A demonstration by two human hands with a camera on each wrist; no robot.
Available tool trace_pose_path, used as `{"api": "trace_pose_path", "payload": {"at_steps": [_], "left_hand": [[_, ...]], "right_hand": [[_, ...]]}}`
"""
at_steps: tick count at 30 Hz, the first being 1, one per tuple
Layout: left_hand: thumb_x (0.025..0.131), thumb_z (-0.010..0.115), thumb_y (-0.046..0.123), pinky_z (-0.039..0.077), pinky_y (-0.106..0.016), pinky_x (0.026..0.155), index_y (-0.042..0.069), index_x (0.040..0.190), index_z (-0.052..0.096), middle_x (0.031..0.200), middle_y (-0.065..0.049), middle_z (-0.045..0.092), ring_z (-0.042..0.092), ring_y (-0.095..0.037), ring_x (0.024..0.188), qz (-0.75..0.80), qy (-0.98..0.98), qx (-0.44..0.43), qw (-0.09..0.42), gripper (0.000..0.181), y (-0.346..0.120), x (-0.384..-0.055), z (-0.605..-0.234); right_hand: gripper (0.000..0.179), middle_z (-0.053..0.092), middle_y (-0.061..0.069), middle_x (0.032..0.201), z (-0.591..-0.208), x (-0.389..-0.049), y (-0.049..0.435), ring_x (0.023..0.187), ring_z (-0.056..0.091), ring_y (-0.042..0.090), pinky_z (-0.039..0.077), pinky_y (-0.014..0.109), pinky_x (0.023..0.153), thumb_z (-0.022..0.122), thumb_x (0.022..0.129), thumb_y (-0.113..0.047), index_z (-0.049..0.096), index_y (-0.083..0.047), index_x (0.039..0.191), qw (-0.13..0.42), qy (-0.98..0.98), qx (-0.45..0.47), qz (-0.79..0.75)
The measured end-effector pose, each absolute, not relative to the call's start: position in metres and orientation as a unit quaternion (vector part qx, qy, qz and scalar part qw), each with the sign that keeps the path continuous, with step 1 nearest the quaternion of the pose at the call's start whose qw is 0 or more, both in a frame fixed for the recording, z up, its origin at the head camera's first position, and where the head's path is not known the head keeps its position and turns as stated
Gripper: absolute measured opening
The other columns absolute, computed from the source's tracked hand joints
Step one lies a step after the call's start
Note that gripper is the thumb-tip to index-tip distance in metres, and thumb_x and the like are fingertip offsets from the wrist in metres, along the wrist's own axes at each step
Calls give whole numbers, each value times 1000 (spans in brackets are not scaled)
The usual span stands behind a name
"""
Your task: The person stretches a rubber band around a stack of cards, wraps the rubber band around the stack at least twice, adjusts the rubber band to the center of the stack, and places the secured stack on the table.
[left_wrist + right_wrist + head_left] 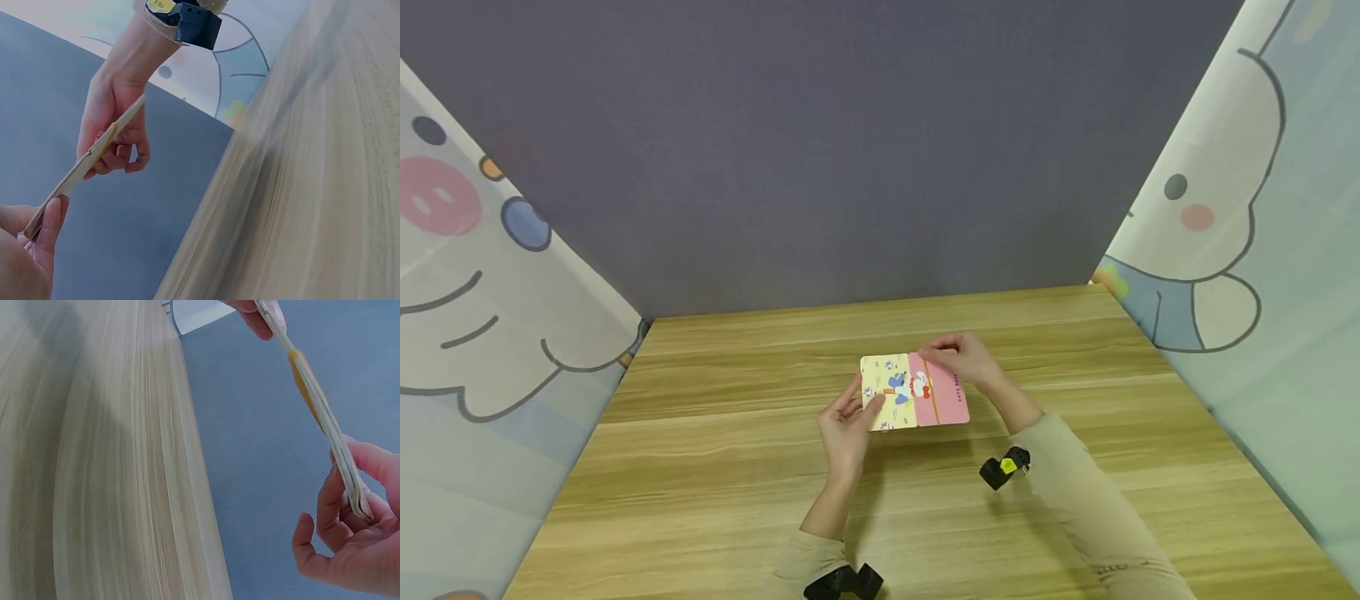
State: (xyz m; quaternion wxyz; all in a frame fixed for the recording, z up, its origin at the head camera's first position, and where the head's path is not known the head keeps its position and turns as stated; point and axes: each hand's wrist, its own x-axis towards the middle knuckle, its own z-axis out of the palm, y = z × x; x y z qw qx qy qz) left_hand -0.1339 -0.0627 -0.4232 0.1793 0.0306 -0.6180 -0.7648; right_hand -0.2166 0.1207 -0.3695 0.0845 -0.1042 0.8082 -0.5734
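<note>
A small booklet (887, 408) with a yellow left part and a pink right part (953, 400) is held up above the wooden table, cartoon figures printed across its middle. A thin orange band (933, 402) runs over the pink part. My left hand (846, 433) grips the yellow end, thumb on the printed face and fingers behind. At the top edge of the pink part, my right hand (967, 360) pinches the booklet between thumb and fingers. Both wrist views show the booklet (340, 453) edge-on as a thin layered stack, with the orange band (302, 378) bulging slightly from it.
The wooden table (700, 467) spreads under both hands. A dark grey panel (865, 167) rises along its back edge. Cartoon-printed curtains hang at the left (467, 333) and right (1210, 250). A black camera box (997, 472) sits on the right wrist.
</note>
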Motion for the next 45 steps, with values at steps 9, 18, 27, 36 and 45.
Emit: {"api": "trace_pose_path", "payload": {"at_steps": [9,18,27,36,45], "left_hand": [[74,70,-1,46,-13,48,-5,114,55,79,-26,62,50,-3,43,-759,-623,0,187,43,-59,-133,-424],[73,69,-2,47,-15,47,-5,114,55,78,-26,63,50,-4,41,-763,-619,2,186,43,-58,-133,-425],[73,69,-3,51,-19,54,-3,115,55,80,-26,63,57,-7,49,-769,-612,9,183,44,-59,-134,-425],[73,69,-2,48,-15,50,-4,115,55,78,-26,63,55,-5,48,-768,-612,19,190,44,-60,-134,-423],[73,69,-2,50,-19,51,-2,116,55,80,-25,63,63,-11,57,-768,-609,45,194,45,-63,-135,-421]], "right_hand": [[28,64,7,81,-376,-221,124,63,55,13,45,21,51,67,80,-18,65,5,96,120,797,-94,-584],[29,64,5,81,-376,-219,122,63,54,12,42,21,50,68,79,-22,67,1,96,121,807,-79,-573],[29,65,14,91,-366,-210,128,71,58,16,47,24,57,65,82,-18,65,4,100,42,810,-111,-575],[28,63,12,101,-359,-195,134,89,57,16,47,27,74,65,82,-20,64,0,102,-20,796,-106,-595],[29,61,13,101,-359,-171,137,82,55,14,48,22,69,61,85,-14,60,7,105,-34,744,-94,-661]]}}
